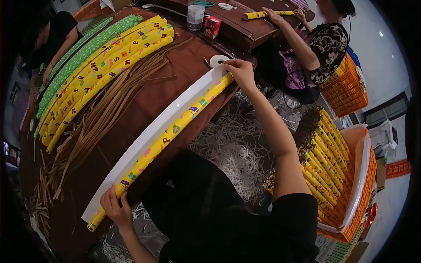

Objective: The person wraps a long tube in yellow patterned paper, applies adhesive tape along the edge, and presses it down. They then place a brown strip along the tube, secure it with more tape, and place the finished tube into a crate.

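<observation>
A long roll of yellow wrapping paper (169, 136) with colourful printed motifs lies along the near edge of the brown table. A white band of paper (149, 127) runs along its far side. My left hand (117, 208) is closed around the roll's lower left end, fingertips over the white band. At the upper right end my right hand (242, 74) pinches the paper's edge between thumb and fingers. A roll of white tape (218, 61) lies right beside that hand.
Yellow and green paper rolls (109, 63) and brown strips (109, 98) cover the table's left. A bottle (195, 16) and a red box (212, 27) stand at the back. White shreds litter the floor; an orange basket (366, 184) holds finished-looking rolls. Two other people work nearby.
</observation>
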A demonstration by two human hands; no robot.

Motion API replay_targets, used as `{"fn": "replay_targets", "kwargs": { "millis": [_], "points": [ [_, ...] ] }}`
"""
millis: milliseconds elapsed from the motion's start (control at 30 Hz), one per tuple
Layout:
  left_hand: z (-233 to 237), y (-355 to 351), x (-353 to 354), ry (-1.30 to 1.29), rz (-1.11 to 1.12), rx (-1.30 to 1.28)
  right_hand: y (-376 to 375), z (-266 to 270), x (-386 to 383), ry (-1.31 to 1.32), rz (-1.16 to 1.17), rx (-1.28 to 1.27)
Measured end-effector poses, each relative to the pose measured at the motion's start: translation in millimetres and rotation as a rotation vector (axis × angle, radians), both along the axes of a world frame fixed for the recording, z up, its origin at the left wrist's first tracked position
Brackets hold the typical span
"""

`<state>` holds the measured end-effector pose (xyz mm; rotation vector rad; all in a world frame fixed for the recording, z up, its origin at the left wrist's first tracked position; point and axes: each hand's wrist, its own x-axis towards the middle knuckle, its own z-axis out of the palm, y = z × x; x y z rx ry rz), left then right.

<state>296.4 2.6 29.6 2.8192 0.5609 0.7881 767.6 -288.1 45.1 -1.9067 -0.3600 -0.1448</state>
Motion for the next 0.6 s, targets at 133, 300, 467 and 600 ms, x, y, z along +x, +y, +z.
{"fn": "replay_targets", "kwargs": {
  "millis": [133,300,467,600],
  "points": [
    [0,0,0,-0.008,-0.007,0.0,0,-7,1,-0.043,0.005,0.003],
    [1,-1,1,-0.014,-0.012,0.007,2,-10,-3,-0.113,-0.032,-0.013],
    [1,-1,1,-0.008,-0.009,0.014,4,-10,-10,-0.182,-0.051,-0.079],
    [-4,0,-1,-0.011,-0.002,0.006,9,4,-23,-0.3,-0.068,-0.235]
  ]
}}
